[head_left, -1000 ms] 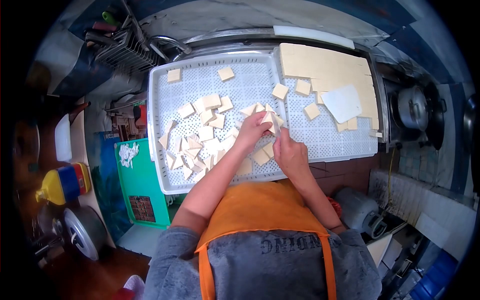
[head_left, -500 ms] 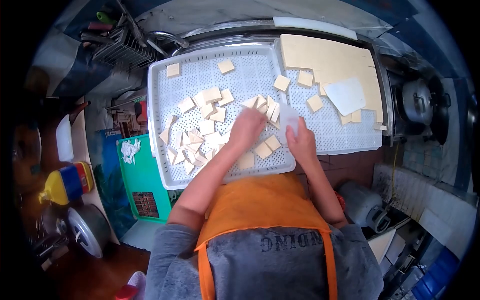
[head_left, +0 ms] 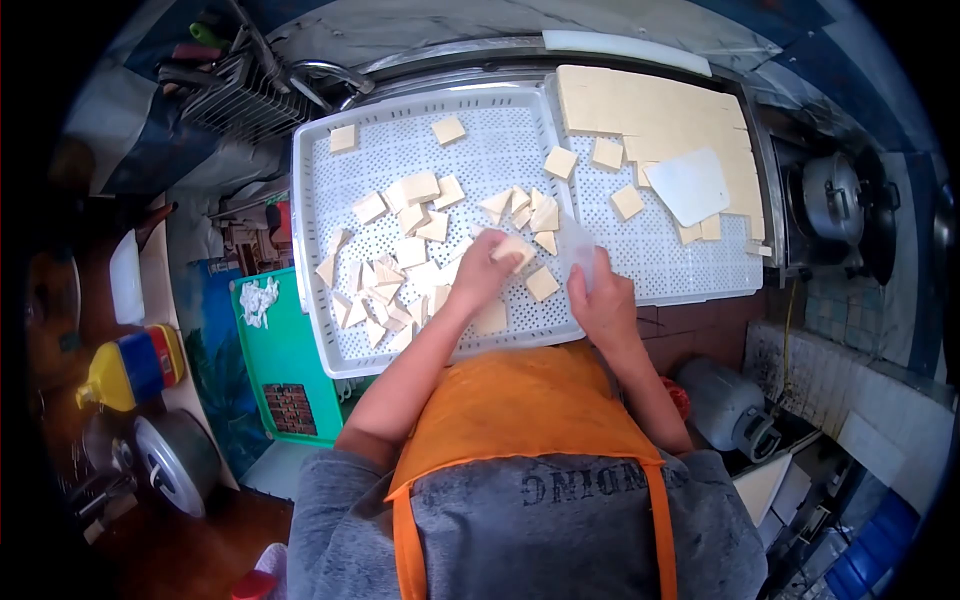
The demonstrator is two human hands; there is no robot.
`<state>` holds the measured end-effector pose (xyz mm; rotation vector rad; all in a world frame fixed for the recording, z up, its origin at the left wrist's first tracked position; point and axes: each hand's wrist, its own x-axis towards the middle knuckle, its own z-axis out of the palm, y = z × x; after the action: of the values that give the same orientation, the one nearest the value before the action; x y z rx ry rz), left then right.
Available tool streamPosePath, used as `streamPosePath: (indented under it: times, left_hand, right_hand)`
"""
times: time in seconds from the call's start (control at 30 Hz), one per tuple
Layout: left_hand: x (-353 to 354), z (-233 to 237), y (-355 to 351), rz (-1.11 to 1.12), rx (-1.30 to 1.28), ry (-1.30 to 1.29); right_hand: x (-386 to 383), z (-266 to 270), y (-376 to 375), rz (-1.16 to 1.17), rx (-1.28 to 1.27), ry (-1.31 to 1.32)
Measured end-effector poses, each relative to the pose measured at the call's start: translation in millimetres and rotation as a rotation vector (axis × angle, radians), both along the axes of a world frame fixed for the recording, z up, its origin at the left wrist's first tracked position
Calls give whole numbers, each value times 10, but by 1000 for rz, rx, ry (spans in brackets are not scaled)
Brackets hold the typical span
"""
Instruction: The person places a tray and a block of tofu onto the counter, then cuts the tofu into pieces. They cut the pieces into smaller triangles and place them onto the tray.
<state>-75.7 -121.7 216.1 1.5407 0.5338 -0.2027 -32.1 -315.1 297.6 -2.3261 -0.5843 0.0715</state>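
Note:
My left hand point(head_left: 482, 268) is closed on a pale square tofu piece point(head_left: 512, 254), pinched over the white perforated tray point(head_left: 335, 362). My right hand point(head_left: 606, 300) grips a translucent white plastic scraper point(head_left: 574, 254), upright by the tray's right side, close to the held piece but apart from it. Beyond the hands lie cut tofu wedges point(head_left: 520, 205), and one loose tofu square point(head_left: 542, 284) rests between the hands. More squares and triangles are scattered across the left of the tray, such as a tofu pile point(head_left: 415, 195).
At right, a second perforated tray point(head_left: 690, 285) bears a large scored tofu slab point(head_left: 660, 105), loose squares and a white plastic sheet point(head_left: 690, 187). A wire rack point(head_left: 245, 98) stands back left, a green board point(head_left: 275, 350) at left, and a pot point(head_left: 832, 205) far right.
My left hand has drawn back from the wedges and picked up one of the two squares near it. The scraper in my right hand has shifted slightly toward me.

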Motion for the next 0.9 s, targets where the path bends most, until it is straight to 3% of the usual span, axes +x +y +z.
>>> streamPosePath:
  times: [0.13, 0.67, 0.9]
  left_hand:
    - [117, 335, -23, 228, -466, 6]
    - [127, 220, -154, 221, -579, -17]
    - [193, 31, -143, 159, -510, -32]
  right_hand:
    - [-99, 62, 233, 129, -59, -102]
    - [-125, 24, 360, 166, -109, -58]
    - [4, -360, 413, 184, -116, 9]
